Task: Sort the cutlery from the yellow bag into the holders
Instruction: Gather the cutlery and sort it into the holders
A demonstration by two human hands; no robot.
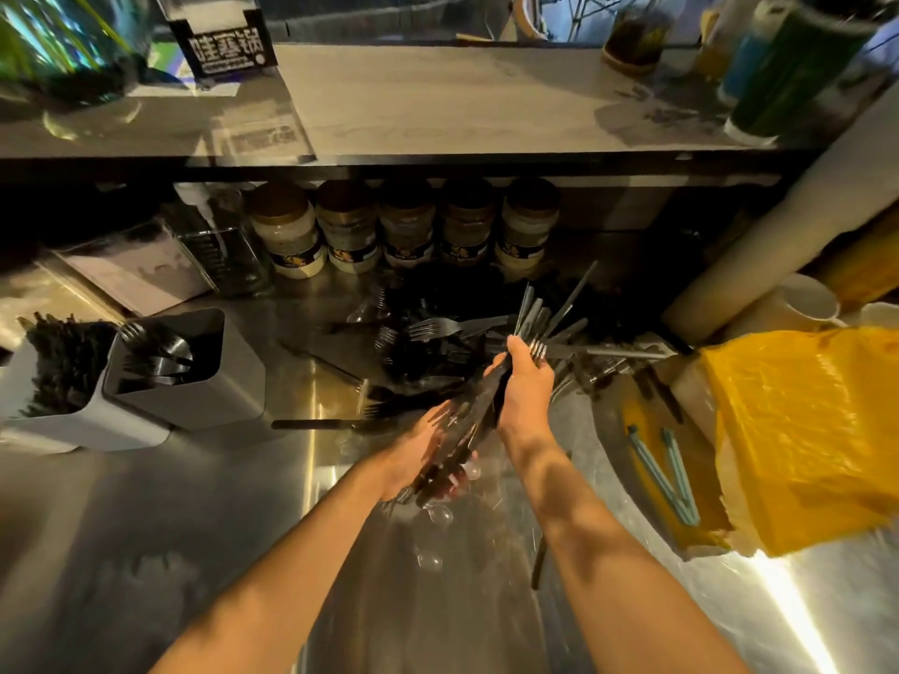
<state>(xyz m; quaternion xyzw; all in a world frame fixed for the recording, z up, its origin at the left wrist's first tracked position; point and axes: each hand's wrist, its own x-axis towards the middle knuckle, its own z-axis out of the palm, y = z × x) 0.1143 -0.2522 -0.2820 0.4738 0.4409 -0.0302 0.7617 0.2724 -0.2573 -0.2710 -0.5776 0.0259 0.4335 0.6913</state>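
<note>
One view only, and it sits high — worn on the person's head, tipped forward and steeply down over a steel counter. Both forearms run up from the bottom edge and meet near the middle, so the lens is close, right above the work. It faces a shelf across the top of the frame, with a row of jars tucked beneath. Wide-angle it is — the shelf edge bows and the sides stretch outward. White holders sit off to the left, a yellow bag at the right edge.

Yellow bag cut off right
</note>
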